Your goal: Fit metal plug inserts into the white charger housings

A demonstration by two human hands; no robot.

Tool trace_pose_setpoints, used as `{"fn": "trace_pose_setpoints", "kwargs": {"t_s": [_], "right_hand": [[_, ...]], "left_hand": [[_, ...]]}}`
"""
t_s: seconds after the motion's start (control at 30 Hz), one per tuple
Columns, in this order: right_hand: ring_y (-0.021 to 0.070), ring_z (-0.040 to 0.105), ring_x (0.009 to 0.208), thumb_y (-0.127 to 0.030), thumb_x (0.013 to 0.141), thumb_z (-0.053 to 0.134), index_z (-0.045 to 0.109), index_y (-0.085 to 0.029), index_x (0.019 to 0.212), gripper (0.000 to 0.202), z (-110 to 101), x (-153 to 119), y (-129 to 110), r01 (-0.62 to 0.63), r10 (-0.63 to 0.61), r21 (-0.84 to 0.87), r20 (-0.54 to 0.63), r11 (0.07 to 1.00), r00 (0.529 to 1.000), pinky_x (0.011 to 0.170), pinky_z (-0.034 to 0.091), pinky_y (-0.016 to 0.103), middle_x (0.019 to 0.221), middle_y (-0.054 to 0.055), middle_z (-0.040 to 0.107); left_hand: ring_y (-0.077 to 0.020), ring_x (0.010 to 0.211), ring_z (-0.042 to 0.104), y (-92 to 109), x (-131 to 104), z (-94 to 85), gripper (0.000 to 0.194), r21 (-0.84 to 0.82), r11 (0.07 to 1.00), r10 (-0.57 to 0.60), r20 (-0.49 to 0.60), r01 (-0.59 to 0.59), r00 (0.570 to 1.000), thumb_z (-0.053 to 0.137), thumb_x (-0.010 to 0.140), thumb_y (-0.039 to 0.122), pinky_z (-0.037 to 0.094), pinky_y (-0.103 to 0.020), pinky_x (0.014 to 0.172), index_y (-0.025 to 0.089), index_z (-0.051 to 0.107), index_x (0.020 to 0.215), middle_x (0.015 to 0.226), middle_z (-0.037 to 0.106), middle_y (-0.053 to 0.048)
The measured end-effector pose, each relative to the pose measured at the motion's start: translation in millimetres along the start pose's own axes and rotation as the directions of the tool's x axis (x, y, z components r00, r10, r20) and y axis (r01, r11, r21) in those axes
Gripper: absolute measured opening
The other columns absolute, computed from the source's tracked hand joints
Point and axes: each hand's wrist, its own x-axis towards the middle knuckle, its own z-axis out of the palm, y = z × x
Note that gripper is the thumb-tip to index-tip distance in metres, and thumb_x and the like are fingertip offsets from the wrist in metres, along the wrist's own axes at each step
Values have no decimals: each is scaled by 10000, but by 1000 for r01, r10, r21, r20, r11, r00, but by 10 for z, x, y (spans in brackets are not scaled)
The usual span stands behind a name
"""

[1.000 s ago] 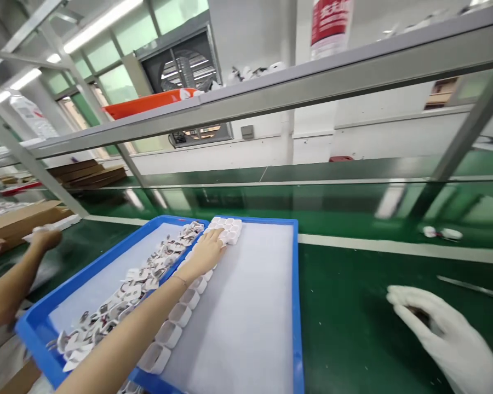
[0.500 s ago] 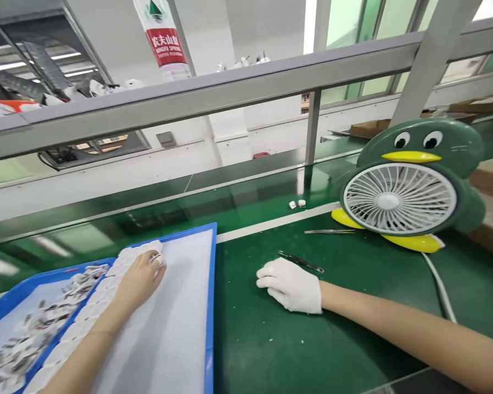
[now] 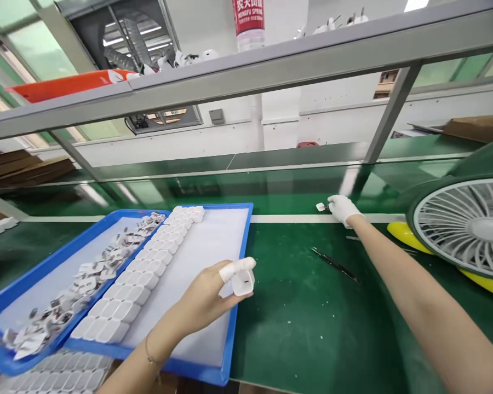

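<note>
the left hand (image 3: pixel 207 298) pinches a small white plastic charger shell (image 3: pixel 243 282) upright above the blue tray's (image 3: pixel 234 312) right rim; earlier it lay among the tray's rows. the gloved right hand (image 3: pixel 342 208) has stretched forward and grips a tiny white part (image 3: pixel 321 207) on the green belt (image 3: pixel 304 323)

Two trays (image 3: pixel 238 306) lie side by side at the desk's (image 3: pixel 312 328) left; tweezers (image 3: pixel 334 265) lie at its middle, a fan (image 3: pixel 464 230) at its right edge.

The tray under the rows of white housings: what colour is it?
Blue, with a white liner; the tray shows clearly in the head view, the left hand over it holding a white housing.
</note>
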Motion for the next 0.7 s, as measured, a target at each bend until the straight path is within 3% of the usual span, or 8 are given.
{"fn": "trace_pose_setpoints", "kwargs": {"t_s": [0.1, 0.17, 0.27, 0.3, 0.37, 0.47, 0.57, 0.7], "right_hand": [[187, 616, 967, -327, 961, 525, 607, -137, 1063, 231, 33, -197, -229, 22, -25, 179, 17, 984, 1000, 843, 529, 383, 1090, 71, 610], [189, 612, 1028, -355, 962, 515, 539, -176, 1195, 295, 32, -441, -413, 43, -53, 324, 21, 945, 998, 891, 518, 396, 1162, 80, 596], [187, 653, 973, -360, 913, 579, 417, -261, 1318, 448, 34, -889, -682, 14, -52, 483, 66, 875, 996, 868, 546, 382, 1059, 44, 648], [195, 648, 997, -341, 867, 634, 461, -260, 1277, 452, 45, -1026, -761, 3, -59, 546, 86, 838, 995, 875, 550, 369, 1043, 32, 648], [212, 606, 1092, -281, 768, 714, 556, -232, 1160, 426, 91, -1248, -890, -38, -83, 766, 118, 642, 990, 935, 528, 344, 1041, 19, 633], [192, 609, 1054, -349, 787, 684, 604, -203, 1037, 300, 208, -1443, -962, -168, -36, 870, 208, 464, 977, 890, 539, 298, 1000, 32, 636], [144, 639, 848, -335, 779, 723, 583, -200, 1008, 300, 343, -1545, -890, -238, 35, 839, 254, 489, 967, 751, 554, 259, 1017, 47, 647], [132, 626, 716, -269, 730, 796, 442, -244, 1232, 614, 437, -1642, -760, -291, 55, 776, 316, 560, 947, 625, 534, 258, 977, 54, 677]], "left_hand": [[-184, 943, 667, 35, -29, 10, 569, -167, 985, -44, -56, 34, 997, 708, 777, 308, 523, -294, 837, 338, 480, 1297, 1121, 686, -25], [-195, 945, 665, 85, -15, 49, 577, -248, 968, -44, -75, 24, 996, 770, 711, 291, 522, -307, 846, 306, 523, 1232, 1093, 693, -35], [-174, 786, 658, 221, 116, 158, 418, -447, 893, -96, -104, 39, 990, 827, 627, 263, 541, -276, 680, 227, 556, 942, 928, 686, -29], [-149, 703, 642, 274, 194, 212, 396, -551, 833, -134, -101, 57, 986, 821, 631, 260, 532, -255, 596, 215, 516, 880, 902, 672, -21], [-106, 591, 594, 364, 392, 342, 368, -744, 663, -205, -73, 84, 976, 783, 678, 267, 489, -214, 461, 209, 470, 863, 904, 652, -14], [-94, 635, 579, 375, 696, 568, 354, -897, 420, -292, 9, 137, 956, 727, 733, 310, 464, -177, 414, 196, 521, 997, 1009, 649, -52], [-91, 736, 601, 202, 861, 758, 409, -924, 315, -382, 83, 214, 920, 714, 737, 307, 527, -182, 541, 184, 541, 1087, 1110, 628, -79], [-131, 844, 648, -78, 827, 899, 484, -879, 373, -402, 135, 297, 905, 730, 715, 223, 567, -286, 779, 172, 535, 1154, 1162, 609, -94]]}}
